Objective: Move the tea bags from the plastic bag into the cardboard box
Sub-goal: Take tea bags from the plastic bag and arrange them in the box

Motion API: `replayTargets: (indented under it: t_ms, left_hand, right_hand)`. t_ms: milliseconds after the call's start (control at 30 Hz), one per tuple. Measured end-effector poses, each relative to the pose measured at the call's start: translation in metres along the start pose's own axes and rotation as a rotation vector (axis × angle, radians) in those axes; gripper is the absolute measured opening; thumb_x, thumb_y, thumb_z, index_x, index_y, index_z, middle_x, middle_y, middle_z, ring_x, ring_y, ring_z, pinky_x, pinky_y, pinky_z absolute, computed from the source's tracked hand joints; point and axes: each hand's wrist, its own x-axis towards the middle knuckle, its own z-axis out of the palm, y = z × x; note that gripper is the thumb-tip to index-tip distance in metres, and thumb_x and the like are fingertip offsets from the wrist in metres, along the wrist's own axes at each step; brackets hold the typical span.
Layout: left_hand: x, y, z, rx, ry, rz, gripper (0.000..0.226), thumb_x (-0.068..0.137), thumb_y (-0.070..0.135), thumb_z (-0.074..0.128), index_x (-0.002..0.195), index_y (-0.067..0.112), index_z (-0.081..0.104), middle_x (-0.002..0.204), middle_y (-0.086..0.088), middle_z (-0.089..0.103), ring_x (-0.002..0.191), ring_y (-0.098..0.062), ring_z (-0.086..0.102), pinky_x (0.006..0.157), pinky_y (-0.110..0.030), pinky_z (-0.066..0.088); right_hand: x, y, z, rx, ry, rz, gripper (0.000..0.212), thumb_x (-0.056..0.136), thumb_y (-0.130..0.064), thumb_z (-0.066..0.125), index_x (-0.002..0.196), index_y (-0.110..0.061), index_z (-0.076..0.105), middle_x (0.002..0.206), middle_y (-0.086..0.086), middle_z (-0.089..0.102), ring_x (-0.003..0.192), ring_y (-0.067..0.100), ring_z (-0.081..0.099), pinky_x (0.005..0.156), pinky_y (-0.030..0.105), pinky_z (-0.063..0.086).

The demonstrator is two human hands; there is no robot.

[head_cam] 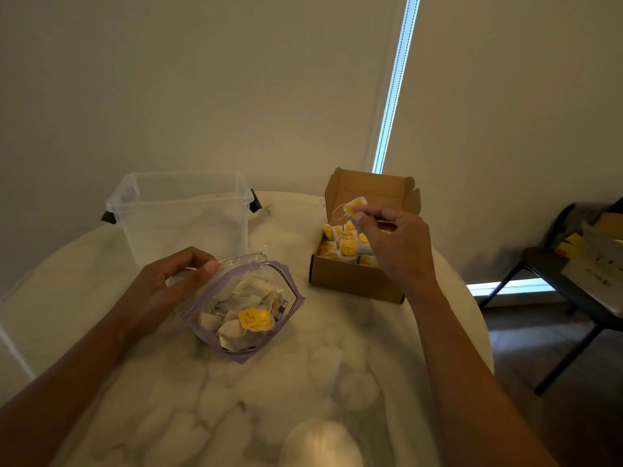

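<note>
From the head view, my left hand (168, 274) pinches the rim of the plastic bag (242, 308) on the counter (320, 348), I'd say to keep its mouth propped open for the next reach, with a heap of tea bags (236, 318) lying inside. My right hand (397, 251) is well apart from that, over the open cardboard box (354, 278), fingertips pinched on one tea bag (355, 205) just above those already packed there, so I judge it is about to go in
</note>
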Motion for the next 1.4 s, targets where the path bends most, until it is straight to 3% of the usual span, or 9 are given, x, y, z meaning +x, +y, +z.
replayTargets:
  t_ms: [133, 333, 433, 633, 833, 967, 1067, 1300, 1400]
  left_hand:
    - [0.0, 0.0, 0.0, 0.013, 0.003, 0.01, 0.052, 0.094, 0.068, 0.058, 0.113, 0.023, 0.076, 0.109, 0.005, 0.079, 0.1, -0.012, 0.073, 0.087, -0.027, 0.054]
    - [0.0, 0.001, 0.0, 0.022, -0.006, 0.013, 0.053, 0.095, 0.067, 0.057, 0.113, 0.021, 0.076, 0.105, 0.006, 0.079, 0.095, -0.01, 0.072, 0.081, -0.017, 0.052]
    - [-0.001, 0.0, -0.001, 0.033, -0.004, 0.01, 0.055, 0.095, 0.067, 0.057, 0.114, 0.019, 0.076, 0.105, 0.006, 0.078, 0.094, -0.008, 0.071, 0.08, -0.016, 0.051]
    - [-0.001, 0.0, -0.001, 0.016, -0.005, 0.004, 0.051, 0.097, 0.066, 0.057, 0.114, 0.022, 0.077, 0.108, 0.005, 0.078, 0.098, -0.01, 0.071, 0.089, -0.03, 0.053]
    - [-0.002, 0.001, -0.003, 0.036, 0.012, -0.021, 0.056, 0.102, 0.07, 0.05, 0.12, 0.024, 0.077, 0.118, 0.005, 0.078, 0.109, -0.015, 0.072, 0.095, -0.045, 0.055]
    - [-0.001, 0.001, -0.002, 0.041, 0.013, -0.066, 0.061, 0.099, 0.076, 0.048, 0.121, 0.027, 0.077, 0.12, 0.01, 0.078, 0.114, -0.012, 0.071, 0.101, -0.046, 0.055]
    - [0.0, -0.001, -0.002, 0.077, 0.012, -0.079, 0.062, 0.096, 0.081, 0.044, 0.122, 0.034, 0.077, 0.128, 0.022, 0.074, 0.124, -0.002, 0.063, 0.103, -0.037, 0.051]
    - [0.004, -0.004, -0.002, 0.116, -0.017, -0.113, 0.069, 0.094, 0.087, 0.036, 0.121, 0.039, 0.076, 0.127, 0.024, 0.072, 0.124, 0.0, 0.06, 0.107, -0.035, 0.046]
    - [0.004, -0.003, -0.001, 0.128, -0.021, -0.13, 0.072, 0.093, 0.09, 0.032, 0.121, 0.041, 0.076, 0.132, 0.017, 0.072, 0.126, -0.004, 0.06, 0.107, -0.033, 0.045]
  right_hand:
    - [0.0, 0.003, -0.004, -0.157, -0.02, -0.031, 0.02, 0.096, -0.037, 0.077, 0.116, -0.033, 0.08, 0.104, -0.02, 0.076, 0.097, -0.007, 0.068, 0.08, 0.003, 0.048]
    - [-0.004, 0.014, -0.002, -0.234, -0.119, 0.089, 0.015, 0.086, -0.052, 0.082, 0.098, -0.044, 0.076, 0.088, -0.03, 0.072, 0.093, -0.005, 0.07, 0.098, 0.048, 0.057]
    - [-0.004, 0.015, 0.002, -0.267, -0.178, 0.089, 0.016, 0.086, -0.057, 0.077, 0.097, -0.047, 0.073, 0.097, -0.024, 0.076, 0.101, 0.003, 0.071, 0.1, 0.055, 0.053]
    - [-0.004, 0.01, -0.001, -0.471, -0.095, 0.041, 0.015, 0.097, -0.047, 0.069, 0.106, -0.038, 0.078, 0.125, -0.013, 0.072, 0.132, 0.014, 0.051, 0.107, 0.041, 0.027]
    - [-0.021, -0.014, 0.006, -0.286, -0.019, -0.117, 0.009, 0.098, -0.04, 0.072, 0.104, -0.036, 0.077, 0.108, -0.024, 0.071, 0.111, 0.001, 0.054, 0.094, 0.027, 0.035]
    - [-0.051, -0.053, 0.023, -0.005, -0.354, -0.224, 0.012, 0.099, -0.033, 0.074, 0.109, -0.028, 0.077, 0.092, -0.019, 0.073, 0.084, 0.01, 0.067, 0.067, 0.016, 0.053]
    - [-0.068, -0.071, 0.034, 0.071, -0.591, -0.262, 0.008, 0.097, -0.027, 0.077, 0.104, -0.028, 0.077, 0.086, -0.014, 0.073, 0.075, 0.014, 0.067, 0.06, 0.015, 0.049]
    - [-0.077, -0.069, 0.052, -0.086, -0.715, -0.401, 0.019, 0.098, -0.021, 0.075, 0.115, -0.029, 0.078, 0.108, -0.017, 0.077, 0.075, 0.0, 0.067, 0.067, 0.011, 0.049]
    - [-0.079, -0.065, 0.057, -0.284, -0.798, -0.433, 0.041, 0.1, -0.013, 0.064, 0.132, -0.036, 0.071, 0.133, -0.013, 0.071, 0.097, 0.004, 0.067, 0.083, 0.022, 0.055]
